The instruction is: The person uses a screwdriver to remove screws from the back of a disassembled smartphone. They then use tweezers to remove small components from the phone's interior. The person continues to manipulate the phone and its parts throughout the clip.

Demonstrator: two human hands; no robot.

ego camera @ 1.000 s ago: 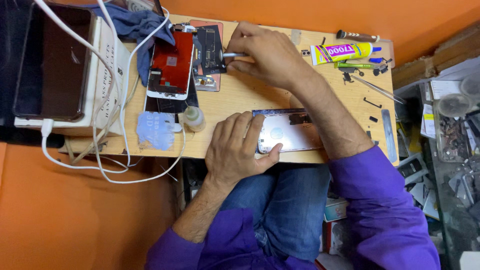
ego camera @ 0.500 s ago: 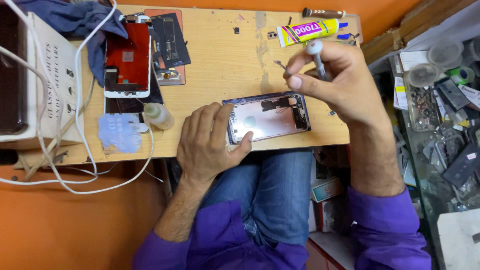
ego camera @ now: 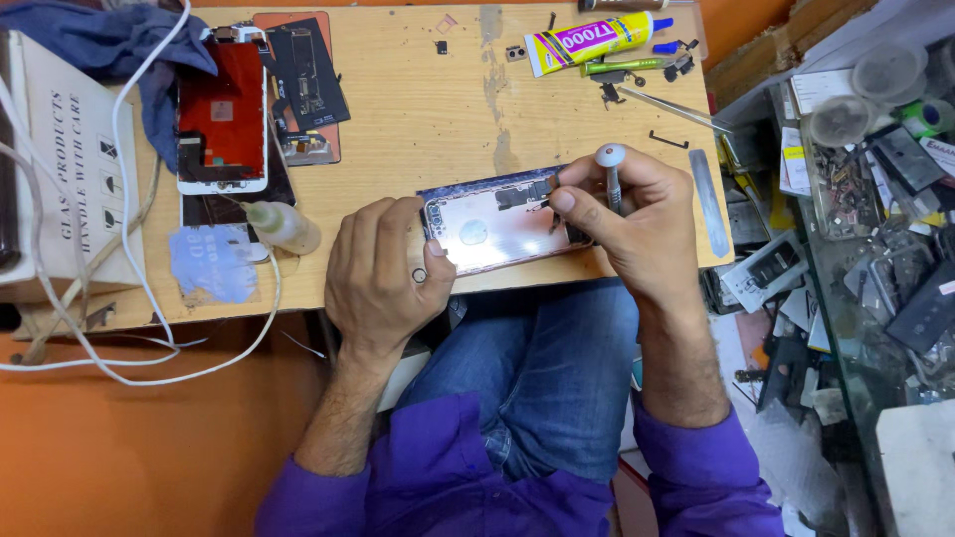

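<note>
The opened phone housing with its pale, reflective inner plate (ego camera: pixel 502 227) lies flat at the near edge of the light wooden work table (ego camera: pixel 418 119), directly above the person's lap. The left hand (ego camera: pixel 383 273) is laid over the housing's left end, fingers curled and pressing on its corner to steady it. The right hand (ego camera: pixel 627 224) is clenched in a pinch around a slim grey screwdriver with a round white cap (ego camera: pixel 611 177), held nearly upright with its tip down in the housing's right end; the tip itself is hidden behind the fingers.

Relative to the housing: a red-backed display assembly with white frame (ego camera: pixel 221 114) lies well to the upper left, a small clear dropper bottle (ego camera: pixel 282 225) just to the left, a yellow adhesive tube (ego camera: pixel 595 38) to the upper right, and metal tweezers (ego camera: pixel 668 107) above the right hand.

Risks, as judged: the housing overhangs close to the table edge, so uneven pressure from the left hand could tip it into the lap. A tilted driver could slip off the fastener and scratch nearby components. Any loosened screw could roll off the near edge.
</note>
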